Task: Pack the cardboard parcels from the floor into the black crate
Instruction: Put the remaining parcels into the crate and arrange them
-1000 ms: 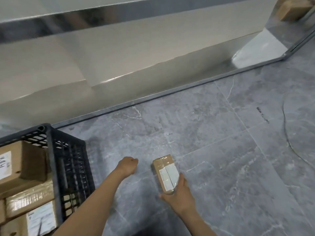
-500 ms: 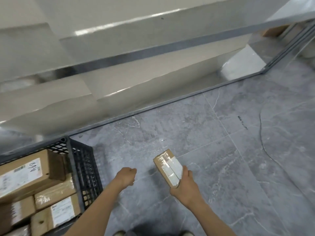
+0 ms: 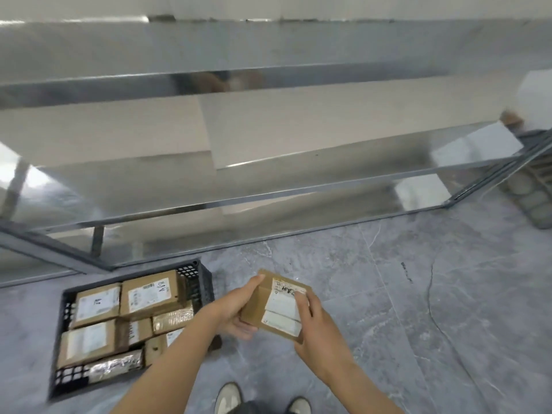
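Note:
A small cardboard parcel with white labels is held up off the grey floor between both hands. My left hand grips its left side, thumb on the top edge and fingers underneath. My right hand holds its right side, thumb pressed on the label. The black crate stands on the floor to the left of the hands. It holds several cardboard parcels with white labels, packed close together.
A long metal shelving rack runs across the view behind the crate. A dark tray of round items lies at the far right. A thin cable trails over the floor tiles. My shoes show at the bottom.
My right hand lifted the parcel off the floor and my left hand opened and took hold of its left side. The view rose and swung left, bringing the whole crate into sight.

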